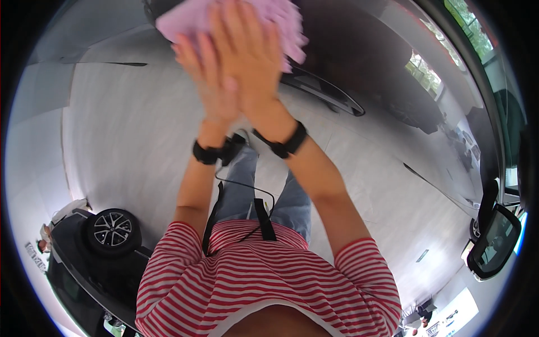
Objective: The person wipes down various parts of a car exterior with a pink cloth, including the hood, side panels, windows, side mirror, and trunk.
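Observation:
My right hand [250,54] lies flat over a pink chenille cloth [288,21], its fingers stretched toward the top of the view. Beside it, my left hand [210,80] overlaps the right, with its fingertips on the lower left part of the cloth. Both hands are slightly blurred. The cloth's shaggy fringe hangs out on the right side, and its upper edge is cut off by the picture. Just behind it is the dark, glossy body panel [349,42] of a car; whether the cloth touches the panel along its whole width cannot be told.
A dark trim piece with a bright edge [328,92] sits low on the car. At right are its side mirror [494,244] and window frame. Another dark car with an alloy wheel [112,228] stands at lower left. A grey floor [126,126] lies between. People are visible far off.

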### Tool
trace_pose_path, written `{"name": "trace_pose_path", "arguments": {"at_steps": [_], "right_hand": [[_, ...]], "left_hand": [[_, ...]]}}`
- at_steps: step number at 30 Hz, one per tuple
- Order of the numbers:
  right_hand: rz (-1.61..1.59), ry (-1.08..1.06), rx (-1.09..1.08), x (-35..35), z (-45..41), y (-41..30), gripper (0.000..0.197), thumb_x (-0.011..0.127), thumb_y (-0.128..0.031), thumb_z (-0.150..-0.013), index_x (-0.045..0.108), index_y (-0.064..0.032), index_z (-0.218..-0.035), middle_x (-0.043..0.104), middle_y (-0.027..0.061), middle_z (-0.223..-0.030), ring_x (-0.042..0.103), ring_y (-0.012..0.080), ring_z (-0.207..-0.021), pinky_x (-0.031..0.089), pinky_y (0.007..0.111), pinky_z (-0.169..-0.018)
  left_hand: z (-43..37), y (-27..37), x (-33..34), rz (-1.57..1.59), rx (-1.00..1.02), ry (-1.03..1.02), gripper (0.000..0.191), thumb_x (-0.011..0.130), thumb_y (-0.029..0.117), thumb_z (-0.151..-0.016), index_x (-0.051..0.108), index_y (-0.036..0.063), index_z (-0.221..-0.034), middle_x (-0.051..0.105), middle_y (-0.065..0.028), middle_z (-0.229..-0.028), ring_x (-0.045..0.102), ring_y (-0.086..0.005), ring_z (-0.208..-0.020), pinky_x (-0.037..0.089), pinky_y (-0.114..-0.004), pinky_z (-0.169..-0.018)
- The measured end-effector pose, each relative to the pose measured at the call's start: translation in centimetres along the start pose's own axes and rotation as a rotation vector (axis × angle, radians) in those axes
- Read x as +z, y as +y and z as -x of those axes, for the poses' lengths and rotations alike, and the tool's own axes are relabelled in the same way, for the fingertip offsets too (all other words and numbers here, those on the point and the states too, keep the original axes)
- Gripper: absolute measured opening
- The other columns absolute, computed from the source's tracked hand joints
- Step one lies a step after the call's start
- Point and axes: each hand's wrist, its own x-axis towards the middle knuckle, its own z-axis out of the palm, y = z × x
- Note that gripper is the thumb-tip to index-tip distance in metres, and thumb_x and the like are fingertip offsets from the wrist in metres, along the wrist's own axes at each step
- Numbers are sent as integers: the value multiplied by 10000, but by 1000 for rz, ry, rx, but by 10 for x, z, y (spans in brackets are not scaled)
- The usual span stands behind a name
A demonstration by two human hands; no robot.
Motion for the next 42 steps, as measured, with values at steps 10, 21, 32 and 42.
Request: {"name": "trace_pose_path", "arguments": {"at_steps": [10,21,32,42], "right_hand": [[-213,-47,0,-28,43,60,425,552,-343,-833,583,-235,-1243,513,-1,-1334,444,217,-1247,351,414,-989],[114,114,24,-30,116,132,546,555,-364,-855,444,-94,-1316,306,201,-1431,230,446,-1325,150,663,-1029],[-27,-43,29,60,-17,-100,557,487,-313,-867,401,-189,-1404,348,25,-1471,316,196,-1352,192,501,-1082],[25,30,72,-2,46,36,567,471,-337,-918,358,-104,-1423,300,192,-1466,263,361,-1360,187,533,-1087]], "left_hand": [[63,39,85,647,-245,3,841,268,553,-919,47,-55,-1456,-61,-275,-1516,-99,-467,-1389,-65,-555,-1103],[92,84,110,159,147,-227,845,303,512,-910,134,-161,-1393,33,-367,-1470,-13,-537,-1365,-5,-617,-1080],[-21,-97,-46,404,-231,-91,771,259,499,-959,14,-22,-1471,-46,-238,-1535,-66,-410,-1415,-45,-510,-1122],[-6,7,16,307,162,-321,523,458,398,-895,476,80,-1310,416,-181,-1381,367,-318,-1290,226,-469,-1070]]}}
